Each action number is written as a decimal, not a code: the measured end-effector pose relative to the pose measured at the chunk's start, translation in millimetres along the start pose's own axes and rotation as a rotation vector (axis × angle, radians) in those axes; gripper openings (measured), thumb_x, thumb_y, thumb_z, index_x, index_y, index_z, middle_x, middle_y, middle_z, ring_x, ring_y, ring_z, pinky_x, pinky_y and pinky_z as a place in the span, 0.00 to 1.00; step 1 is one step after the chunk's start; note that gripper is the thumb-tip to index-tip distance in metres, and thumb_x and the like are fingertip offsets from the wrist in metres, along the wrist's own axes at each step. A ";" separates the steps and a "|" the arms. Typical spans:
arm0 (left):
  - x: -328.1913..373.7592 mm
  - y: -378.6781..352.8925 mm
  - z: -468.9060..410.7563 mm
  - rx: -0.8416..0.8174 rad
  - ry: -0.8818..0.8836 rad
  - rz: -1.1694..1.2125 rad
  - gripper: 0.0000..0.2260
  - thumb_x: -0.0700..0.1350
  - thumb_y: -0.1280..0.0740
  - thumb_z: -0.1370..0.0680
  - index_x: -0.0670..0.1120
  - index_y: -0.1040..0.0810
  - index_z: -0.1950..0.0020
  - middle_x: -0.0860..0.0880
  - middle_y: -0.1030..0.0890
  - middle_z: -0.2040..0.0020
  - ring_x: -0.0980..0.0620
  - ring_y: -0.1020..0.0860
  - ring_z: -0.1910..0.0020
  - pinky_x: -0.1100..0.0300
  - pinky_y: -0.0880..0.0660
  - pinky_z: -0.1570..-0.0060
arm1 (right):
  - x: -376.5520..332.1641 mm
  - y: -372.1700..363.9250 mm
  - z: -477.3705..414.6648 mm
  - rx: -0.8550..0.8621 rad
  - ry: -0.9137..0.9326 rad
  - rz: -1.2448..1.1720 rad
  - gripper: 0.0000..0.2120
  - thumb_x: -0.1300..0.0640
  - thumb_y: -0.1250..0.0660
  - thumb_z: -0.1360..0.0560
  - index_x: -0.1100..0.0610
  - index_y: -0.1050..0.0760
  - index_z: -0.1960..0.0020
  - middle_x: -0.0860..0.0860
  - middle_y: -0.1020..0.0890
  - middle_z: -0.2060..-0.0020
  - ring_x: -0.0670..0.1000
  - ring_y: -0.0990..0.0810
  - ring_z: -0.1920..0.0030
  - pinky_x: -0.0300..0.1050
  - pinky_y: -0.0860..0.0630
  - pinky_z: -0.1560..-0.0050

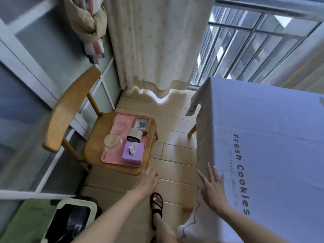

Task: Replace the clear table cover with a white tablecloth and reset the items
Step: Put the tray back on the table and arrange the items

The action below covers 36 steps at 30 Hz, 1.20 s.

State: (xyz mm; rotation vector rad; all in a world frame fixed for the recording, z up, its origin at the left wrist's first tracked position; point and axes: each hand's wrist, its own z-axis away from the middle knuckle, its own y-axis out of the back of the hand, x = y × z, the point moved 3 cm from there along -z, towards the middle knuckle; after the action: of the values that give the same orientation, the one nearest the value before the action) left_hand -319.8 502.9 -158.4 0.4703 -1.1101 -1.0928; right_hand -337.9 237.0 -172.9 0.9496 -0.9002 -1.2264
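Here the white tablecloth (pixel 266 130) already covers the table at the right, its printed words "Fresh Cookies" running along the near side and its scalloped hem hanging over the edge. The right hand (pixel 213 188) lies flat on the cloth at that left edge, fingers straight and slightly spread, gripping nothing (a ring shows on one finger). The left hand (pixel 147 181) reaches out over the wooden floor toward the chair, fingers loosely extended and empty, just short of the seat's front corner.

The wooden chair (pixel 70 109) stands well apart from the table, and on its seat rests a pink tray (pixel 112 159). The tray holds a purple tissue box (pixel 132 152), a round wooden lid (pixel 111 140), a small framed picture (pixel 141 124), and a dark-and-cream object I cannot identify. A sandalled foot (pixel 156 206) stands between the hands.
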 end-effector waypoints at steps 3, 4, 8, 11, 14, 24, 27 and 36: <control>-10.2 30.8 -30.3 -0.027 0.036 0.053 0.14 0.45 0.40 0.20 0.45 0.27 0.36 0.48 0.29 0.32 0.50 0.29 0.34 0.62 0.33 0.39 | -17.9 14.6 -39.1 0.100 0.062 -0.058 0.34 0.60 0.22 0.48 0.54 0.22 0.42 0.62 0.26 0.35 0.63 0.36 0.33 0.63 0.43 0.34; -15.5 39.3 -39.7 -0.031 0.066 0.098 0.13 0.44 0.39 0.21 0.44 0.25 0.37 0.47 0.26 0.35 0.50 0.27 0.37 0.61 0.32 0.41 | -25.5 19.3 -50.7 0.085 0.055 -0.093 0.31 0.61 0.22 0.48 0.54 0.20 0.45 0.61 0.24 0.38 0.63 0.32 0.35 0.63 0.42 0.35; -44.2 70.8 -68.0 -0.026 0.222 0.311 0.12 0.42 0.38 0.20 0.42 0.24 0.38 0.46 0.21 0.40 0.50 0.23 0.41 0.65 0.30 0.46 | -58.6 35.9 -94.1 -0.013 0.045 -0.349 0.25 0.62 0.23 0.42 0.55 0.21 0.46 0.56 0.20 0.46 0.60 0.20 0.46 0.53 0.24 0.46; -75.4 91.3 -79.9 0.026 0.342 0.464 0.11 0.40 0.39 0.20 0.41 0.24 0.38 0.46 0.22 0.41 0.52 0.25 0.46 0.65 0.30 0.47 | -86.8 46.6 -118.8 -0.124 -0.082 -0.672 0.21 0.63 0.37 0.27 0.55 0.28 0.35 0.52 0.23 0.38 0.54 0.25 0.40 0.45 0.29 0.42; -117.4 108.1 -92.0 0.127 0.463 0.554 0.09 0.38 0.37 0.21 0.42 0.23 0.42 0.45 0.21 0.44 0.49 0.24 0.47 0.63 0.26 0.49 | -117.3 52.3 -143.2 -0.244 -0.159 -0.883 0.20 0.62 0.39 0.25 0.54 0.29 0.34 0.55 0.23 0.40 0.50 0.23 0.49 0.41 0.28 0.49; -241.2 138.0 -150.4 0.312 0.851 0.816 0.12 0.41 0.38 0.20 0.41 0.27 0.37 0.42 0.24 0.42 0.45 0.24 0.47 0.56 0.25 0.55 | -191.3 50.9 -238.9 -0.345 -0.354 -1.120 0.23 0.58 0.39 0.23 0.55 0.37 0.29 0.56 0.21 0.42 0.51 0.24 0.52 0.42 0.31 0.53; -272.4 140.1 -178.9 0.291 0.841 0.750 0.12 0.43 0.39 0.20 0.44 0.27 0.37 0.44 0.24 0.40 0.44 0.26 0.41 0.51 0.26 0.42 | -212.5 31.4 -269.5 -0.362 -0.383 -1.177 0.23 0.56 0.36 0.25 0.55 0.37 0.31 0.56 0.21 0.43 0.51 0.22 0.51 0.46 0.26 0.49; -347.1 94.9 -255.7 0.101 0.824 0.459 0.14 0.43 0.39 0.20 0.43 0.29 0.35 0.44 0.25 0.38 0.43 0.26 0.40 0.54 0.28 0.44 | -246.8 -46.2 -340.8 -0.413 -0.497 -1.044 0.21 0.61 0.37 0.24 0.61 0.34 0.32 0.60 0.23 0.40 0.58 0.23 0.43 0.47 0.27 0.45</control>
State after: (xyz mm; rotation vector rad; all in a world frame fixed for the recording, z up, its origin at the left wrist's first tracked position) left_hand -60.4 799.3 -357.7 0.6283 -0.4928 -0.3610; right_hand -66.2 510.9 -347.1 0.7803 -0.4394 -2.5075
